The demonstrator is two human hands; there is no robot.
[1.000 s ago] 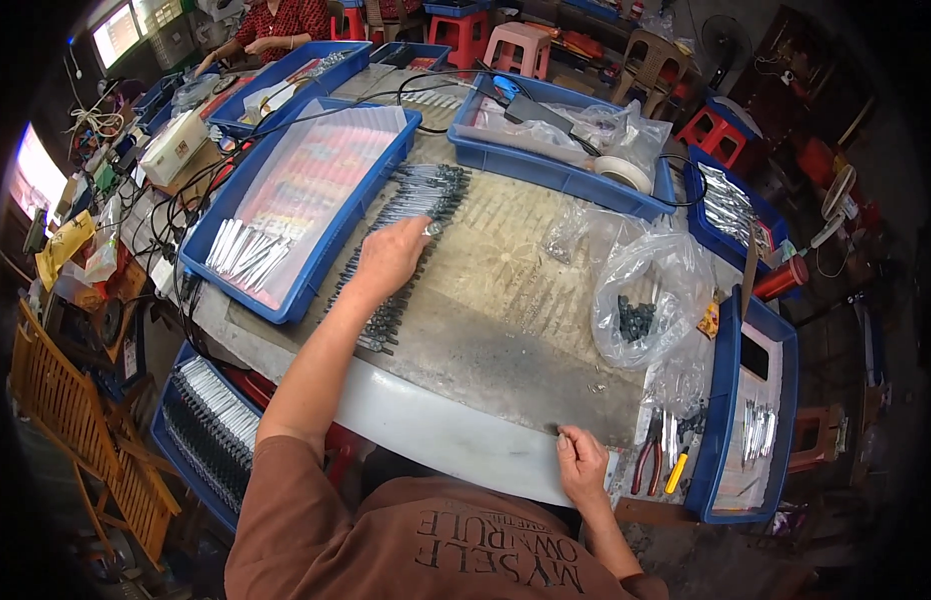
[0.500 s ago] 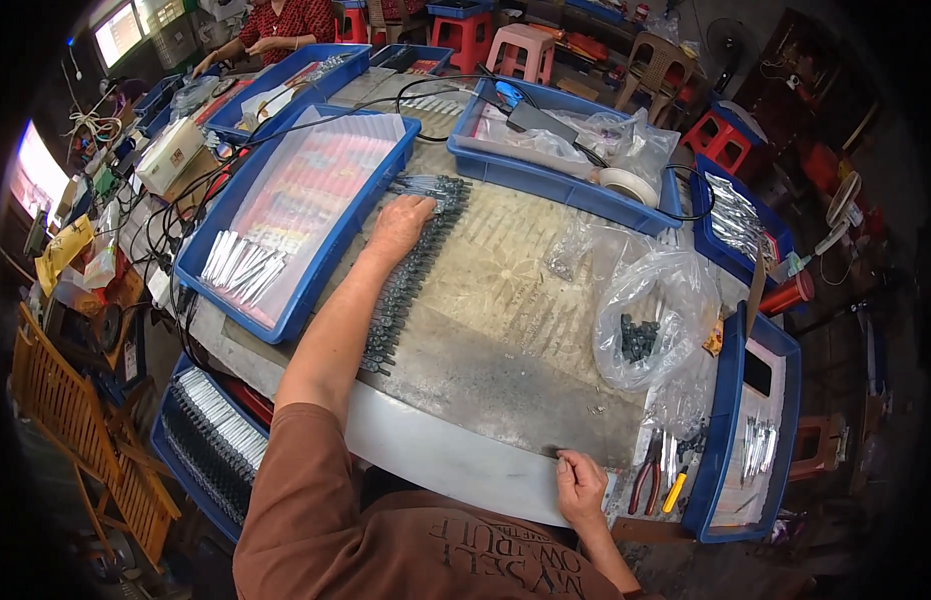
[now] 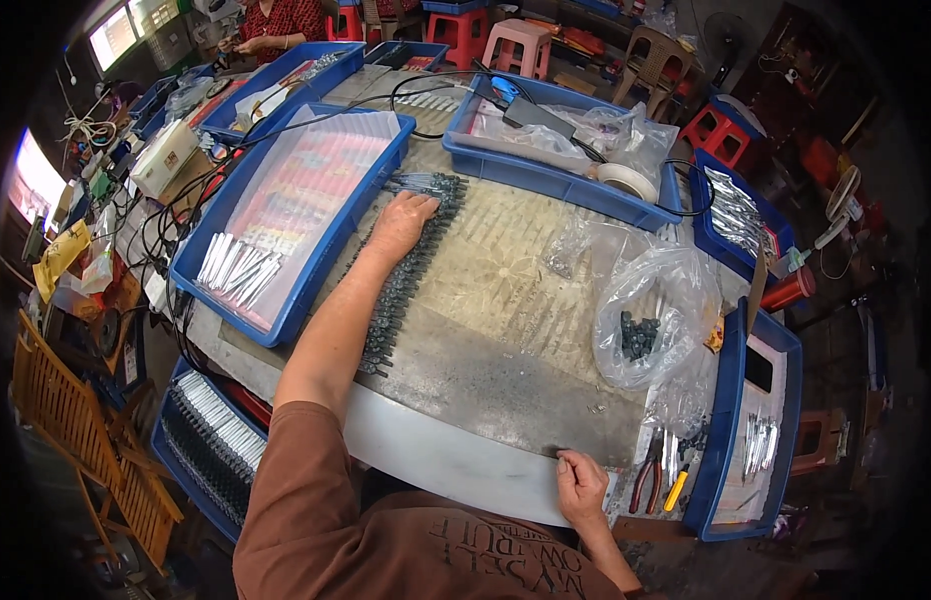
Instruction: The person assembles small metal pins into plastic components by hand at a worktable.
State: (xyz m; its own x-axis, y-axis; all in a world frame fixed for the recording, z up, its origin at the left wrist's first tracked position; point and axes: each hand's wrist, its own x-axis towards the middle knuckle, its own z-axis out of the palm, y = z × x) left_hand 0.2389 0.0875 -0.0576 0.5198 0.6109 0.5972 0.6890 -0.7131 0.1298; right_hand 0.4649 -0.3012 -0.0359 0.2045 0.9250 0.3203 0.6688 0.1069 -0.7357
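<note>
A long row of thin metal rods with dark ends lies side by side along the left of my worktable. My left hand rests at the far part of this row, fingers bent down onto the dark ends; its fingertips are partly hidden. At the table's front edge, my right hand is closed, and a small dark tip shows by its thumb and forefinger. Beside that hand lie dark-handled pliers and a yellow-handled tool. A clear plastic bag holding small dark pieces sits farther right.
Left of the row stands a blue tray with silvery rods; another blue tray with bags and a tape roll is at the back. A blue tray borders the right. Cables run along the left. A co-worker sits far left.
My hands stay nearly where they were, while the view shifts slightly. The co-worker's outstretched arm has drawn in, and their hands are now nearer together.
</note>
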